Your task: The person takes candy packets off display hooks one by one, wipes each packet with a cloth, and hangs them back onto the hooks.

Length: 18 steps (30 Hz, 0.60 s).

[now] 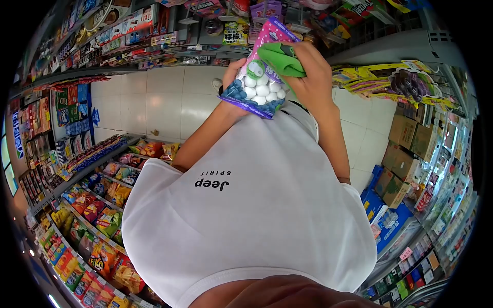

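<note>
A candy bag point(263, 91), pink and purple with a clear window showing white and blue round sweets, is tilted in front of my chest. My left hand point(234, 73) grips it from behind at its left side, with most of the fingers hidden by the bag. In my right hand point(314, 72) is a bunched green cloth point(281, 58), which lies against the upper right part of the bag. The fingers of that hand are wrapped round the cloth.
Ahead is a shelf point(195, 55) with hanging sweet packets, and yellow packets point(380, 82) hang at the right. Snack bags point(105, 218) fill racks at the left. Cardboard boxes point(398, 159) and a blue carton point(394, 222) stand at the right on the tiled floor point(159, 102).
</note>
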Each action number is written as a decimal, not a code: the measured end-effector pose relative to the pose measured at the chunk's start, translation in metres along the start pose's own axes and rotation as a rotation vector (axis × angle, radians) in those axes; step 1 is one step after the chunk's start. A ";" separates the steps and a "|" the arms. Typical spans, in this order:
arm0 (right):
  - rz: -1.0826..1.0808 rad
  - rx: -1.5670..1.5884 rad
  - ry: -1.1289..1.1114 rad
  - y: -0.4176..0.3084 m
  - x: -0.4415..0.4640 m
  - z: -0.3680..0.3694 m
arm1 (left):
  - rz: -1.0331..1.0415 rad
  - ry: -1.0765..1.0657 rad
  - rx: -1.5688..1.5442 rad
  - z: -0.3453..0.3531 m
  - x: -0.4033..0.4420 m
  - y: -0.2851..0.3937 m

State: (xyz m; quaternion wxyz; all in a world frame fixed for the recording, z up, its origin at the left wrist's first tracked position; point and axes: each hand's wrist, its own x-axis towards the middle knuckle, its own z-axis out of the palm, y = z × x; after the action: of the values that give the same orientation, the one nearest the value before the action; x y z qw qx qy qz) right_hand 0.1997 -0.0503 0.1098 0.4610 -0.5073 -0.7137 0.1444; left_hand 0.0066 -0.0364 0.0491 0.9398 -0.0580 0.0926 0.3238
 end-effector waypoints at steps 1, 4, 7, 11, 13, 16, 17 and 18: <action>-0.011 -0.053 -0.007 0.000 0.007 -0.001 | -0.012 -0.009 -0.011 0.005 0.001 -0.003; 0.048 -0.130 0.052 0.023 0.017 0.004 | -0.022 0.072 0.040 0.008 0.008 -0.006; 0.068 -0.097 0.018 0.024 0.017 0.002 | 0.009 0.019 0.058 0.010 0.011 -0.010; -0.085 -0.043 -0.144 -0.002 0.013 -0.003 | 0.104 0.038 -0.038 -0.003 0.018 -0.006; -0.046 -0.109 -0.071 0.014 0.026 -0.009 | 0.052 -0.106 -0.023 -0.013 0.020 -0.005; -0.008 -0.237 -0.040 0.036 0.036 -0.011 | 0.003 -0.051 -0.001 -0.001 0.015 -0.009; -0.037 -0.231 -0.073 0.036 0.036 -0.010 | 0.003 -0.041 -0.016 0.001 0.017 -0.010; -0.066 -0.222 -0.106 0.033 0.036 -0.009 | 0.004 -0.030 -0.029 0.004 0.018 -0.011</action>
State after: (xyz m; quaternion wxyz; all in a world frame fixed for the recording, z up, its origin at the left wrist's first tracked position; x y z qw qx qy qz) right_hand 0.2239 -0.0072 0.1103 0.3682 -0.5230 -0.7650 0.0758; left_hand 0.0274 -0.0334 0.0502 0.9395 -0.0665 0.0739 0.3278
